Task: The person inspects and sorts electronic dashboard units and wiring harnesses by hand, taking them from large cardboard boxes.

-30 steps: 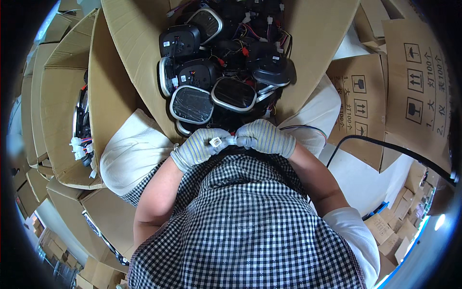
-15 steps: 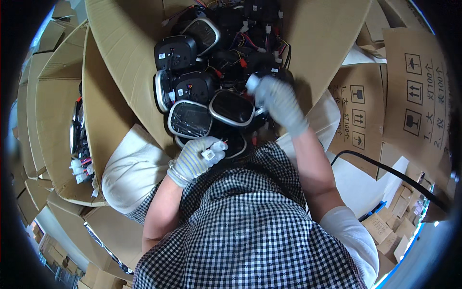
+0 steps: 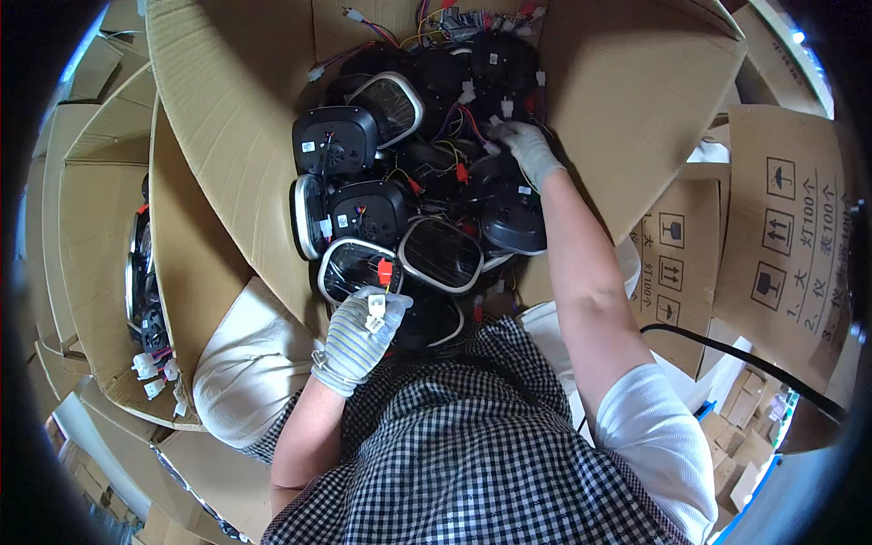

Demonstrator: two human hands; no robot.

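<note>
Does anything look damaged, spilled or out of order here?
I see no clear damage or spill. The untidy part is the large carton: its black units lie at mixed angles, some silver rim up, others back up, with coloured leads straggling loosely among them.

White connector (image 3: pixel 376 307): blocky, gripped in the left hand (image 3: pixel 352 340), exposed. Red connector (image 3: pixel 385 272): just beyond it, seen over a silver-rimmed black unit (image 3: pixel 343 263). Pale connector (image 3: pixel 491 147): beside the right hand (image 3: pixel 529 151); contact uncertain from here.
</note>
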